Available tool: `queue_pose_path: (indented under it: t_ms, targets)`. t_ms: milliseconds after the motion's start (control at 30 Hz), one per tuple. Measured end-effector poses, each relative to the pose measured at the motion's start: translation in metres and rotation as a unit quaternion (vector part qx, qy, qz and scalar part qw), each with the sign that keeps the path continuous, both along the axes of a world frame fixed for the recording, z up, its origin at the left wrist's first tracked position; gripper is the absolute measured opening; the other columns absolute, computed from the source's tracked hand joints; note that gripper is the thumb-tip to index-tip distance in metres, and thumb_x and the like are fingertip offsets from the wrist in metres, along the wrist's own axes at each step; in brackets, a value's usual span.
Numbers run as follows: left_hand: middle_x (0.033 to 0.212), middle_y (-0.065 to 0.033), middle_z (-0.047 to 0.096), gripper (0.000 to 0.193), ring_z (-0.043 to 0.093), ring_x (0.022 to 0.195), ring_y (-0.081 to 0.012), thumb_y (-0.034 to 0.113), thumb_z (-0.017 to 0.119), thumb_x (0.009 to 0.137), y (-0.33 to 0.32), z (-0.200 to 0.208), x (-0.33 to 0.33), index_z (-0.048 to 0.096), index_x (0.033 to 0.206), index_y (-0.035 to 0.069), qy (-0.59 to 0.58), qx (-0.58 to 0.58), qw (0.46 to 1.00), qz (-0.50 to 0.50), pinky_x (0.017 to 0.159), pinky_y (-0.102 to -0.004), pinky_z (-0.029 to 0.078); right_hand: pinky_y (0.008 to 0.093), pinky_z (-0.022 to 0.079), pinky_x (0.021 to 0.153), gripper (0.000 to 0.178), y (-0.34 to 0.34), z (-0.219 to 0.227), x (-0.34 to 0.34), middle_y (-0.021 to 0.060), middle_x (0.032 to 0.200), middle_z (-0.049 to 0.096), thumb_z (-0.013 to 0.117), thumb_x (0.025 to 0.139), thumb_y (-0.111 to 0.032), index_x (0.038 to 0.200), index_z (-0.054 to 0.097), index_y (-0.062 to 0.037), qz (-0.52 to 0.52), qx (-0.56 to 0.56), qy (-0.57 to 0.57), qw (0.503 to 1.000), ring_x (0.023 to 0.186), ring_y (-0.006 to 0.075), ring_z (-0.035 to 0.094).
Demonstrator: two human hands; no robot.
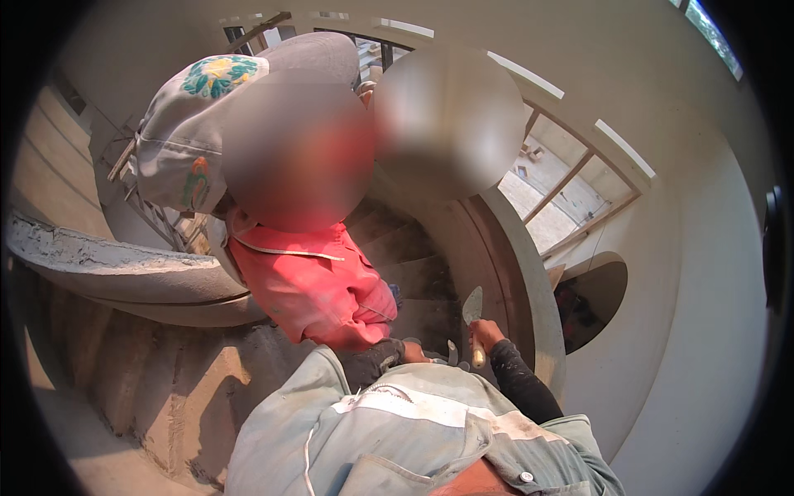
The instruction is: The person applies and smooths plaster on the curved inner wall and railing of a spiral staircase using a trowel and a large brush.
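My right hand (486, 333), in a dark sleeve, is closed around a trowel. The trowel (472, 306) has a pale wooden handle pointing down toward my jacket and a grey, stained blade tilted up and away. To its left, close against my jacket, my left hand (414, 353) appears closed. Thin grey blade-like pieces (452, 354) show beside its fingers; what it grips is partly hidden by my jacket. Directly ahead on the left stands a person in a red top (310, 289) and a light cap (186, 124) with embroidery. That person's hands are hidden.
Curved concrete stairs (405, 248) wind down ahead between a rough low wall (124, 256) on the left and a curved wall edge (529, 289) on the right. Window frames (579, 169) and an arched opening (591, 302) are set in the right-hand wall. Sunlit, dusty steps (198, 388) lie lower left.
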State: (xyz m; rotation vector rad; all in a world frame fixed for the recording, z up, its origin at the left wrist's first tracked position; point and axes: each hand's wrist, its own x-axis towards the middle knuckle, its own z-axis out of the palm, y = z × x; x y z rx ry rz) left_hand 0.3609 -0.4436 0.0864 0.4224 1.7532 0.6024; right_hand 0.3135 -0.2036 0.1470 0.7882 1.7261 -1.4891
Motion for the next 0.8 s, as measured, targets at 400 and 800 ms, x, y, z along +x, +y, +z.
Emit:
queue_pose_path:
  t_ms: [400, 800]
  targets:
    - [0.119, -0.0086, 0.065, 0.053, 0.059, 0.111, -0.0171, 0.046, 0.052, 0.097, -0.123, 0.042, 0.176, 0.060, 0.126, 0.003, 0.018, 0.132, 0.796, 0.590, 0.095, -0.0327, 0.041, 0.0430, 0.054, 0.085, 0.034, 0.022, -0.191, -0.024, 0.0194, 0.105, 0.068, 0.082, 0.065, -0.021, 0.096, 0.073, -0.0074, 0.642, 0.279, 0.186, 0.689, 0.103, 0.0358, 0.065]
    - [0.150, -0.0115, 0.041, 0.081, 0.049, 0.129, -0.0277, 0.069, 0.037, 0.093, 0.001, 0.022, 0.426, 0.034, 0.149, 0.011, -0.266, 0.256, 0.418, 0.830, 0.108, -0.0415, 0.038, 0.0419, 0.055, 0.083, 0.030, 0.019, -0.171, -0.032, 0.0207, 0.106, 0.068, 0.060, 0.080, -0.024, 0.101, 0.071, -0.0048, 0.792, 0.243, 0.317, 0.463, 0.105, 0.0341, 0.065]
